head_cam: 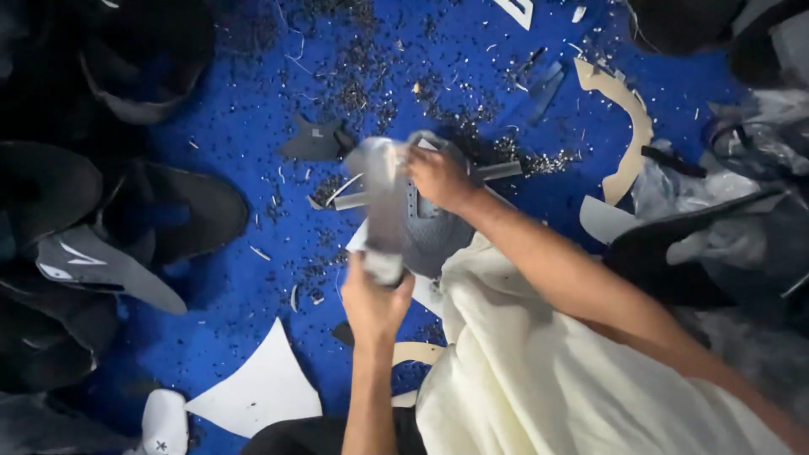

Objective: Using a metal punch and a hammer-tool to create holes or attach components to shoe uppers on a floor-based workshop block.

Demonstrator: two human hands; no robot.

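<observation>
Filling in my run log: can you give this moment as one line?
left hand: grips grey strip | right hand: on grey shoe upper | under: cream cloth | surface: blue mat with scraps

Shoe upper (425, 232) between both hands

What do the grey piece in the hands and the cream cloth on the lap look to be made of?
Grey piece: probably a knit mesh textile, matte, with a dotted weave and a row of holes; it bends between the left hand and right hand. Cream cloth: soft woven or fleece fabric, matte, lying in loose folds.
</observation>
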